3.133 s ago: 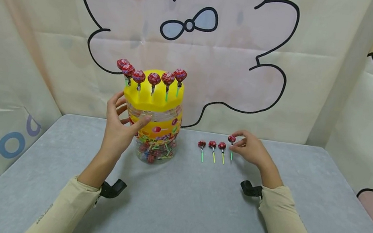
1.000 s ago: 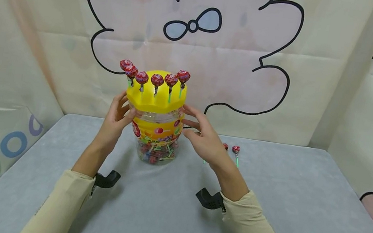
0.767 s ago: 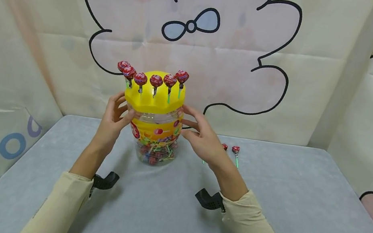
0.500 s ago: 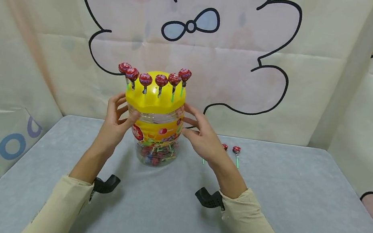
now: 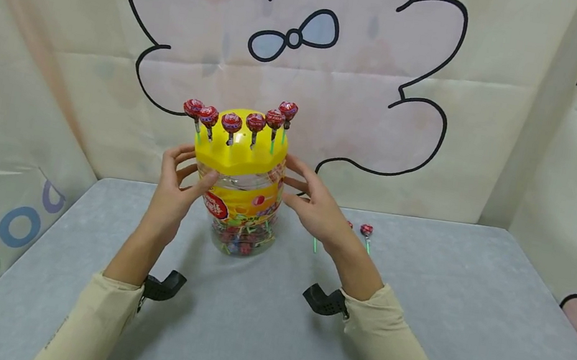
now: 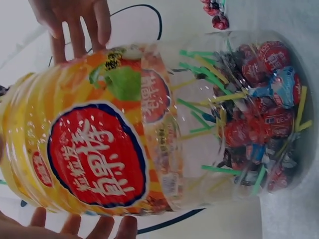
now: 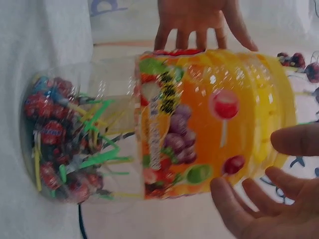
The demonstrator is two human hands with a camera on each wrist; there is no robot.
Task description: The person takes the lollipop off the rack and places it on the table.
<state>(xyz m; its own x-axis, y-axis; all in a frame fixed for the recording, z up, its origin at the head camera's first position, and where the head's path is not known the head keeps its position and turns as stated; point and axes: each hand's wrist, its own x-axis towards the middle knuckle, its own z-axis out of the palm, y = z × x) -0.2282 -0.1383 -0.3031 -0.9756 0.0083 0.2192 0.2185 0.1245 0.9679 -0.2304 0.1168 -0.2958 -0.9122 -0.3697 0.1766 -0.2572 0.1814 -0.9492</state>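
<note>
A clear plastic lollipop jar [image 5: 245, 201] with a yellow lid [image 5: 230, 155] stands upright on the table. Several red-wrapped lollipops [image 5: 232, 124] stick up round the lid's front edge. My left hand [image 5: 170, 202] grips the jar's left side below the lid, thumb across the front and fingers reaching behind. On the opposite side, my right hand [image 5: 319, 213] holds the jar with curved fingers. Loose lollipops [image 7: 55, 132] with green and yellow sticks fill the jar's bottom. In the left wrist view a red oval label [image 6: 99, 154] faces the camera.
To the right of the jar, a lollipop [image 5: 366, 230] lies on the grey table [image 5: 252, 338]; others in that row are mostly hidden behind my right hand. A printed cloth backdrop [image 5: 354, 121] hangs right behind the table's far edge.
My right hand has let go of a lollipop in the row and moved left onto the jar. Between both hands the jar has turned, its front swinging rightward and the red label coming into view.
</note>
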